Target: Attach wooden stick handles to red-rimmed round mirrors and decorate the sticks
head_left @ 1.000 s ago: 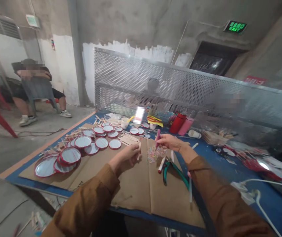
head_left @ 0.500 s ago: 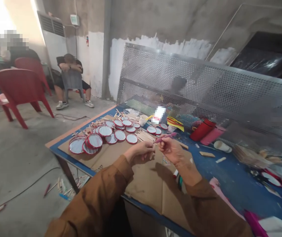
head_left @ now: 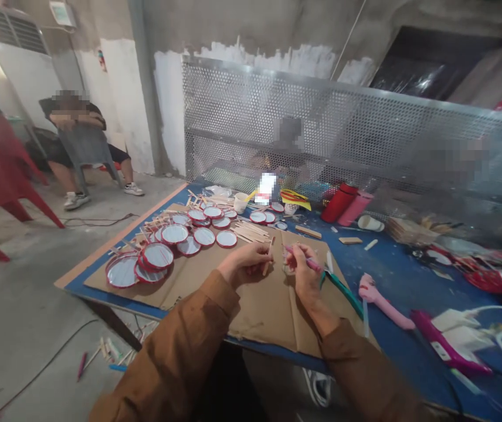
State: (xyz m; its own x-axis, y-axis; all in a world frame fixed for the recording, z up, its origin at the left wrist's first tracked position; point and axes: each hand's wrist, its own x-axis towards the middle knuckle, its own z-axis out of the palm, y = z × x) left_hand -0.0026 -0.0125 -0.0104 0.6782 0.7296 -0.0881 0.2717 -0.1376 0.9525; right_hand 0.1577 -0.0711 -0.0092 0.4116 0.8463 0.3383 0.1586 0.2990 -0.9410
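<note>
Left hand (head_left: 248,261) has a slim pale wooden stick (head_left: 271,246) pinched over the brown cardboard sheet (head_left: 262,316); right hand (head_left: 304,274) grips a slender pink pen-shaped tool (head_left: 313,264) near it. Stick's probably light, stiff, snappable, so a gentle mid-length pinch should do. Tool looks like smooth, maybe slippery plastic, best held near its tip.

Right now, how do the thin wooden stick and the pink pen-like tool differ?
The thin wooden stick, in the left hand, runs steeply up the picture; the pink pen-like tool, in the right hand, slants less steeply. The stick is tan; the tool, pink. Both are slender.
</note>
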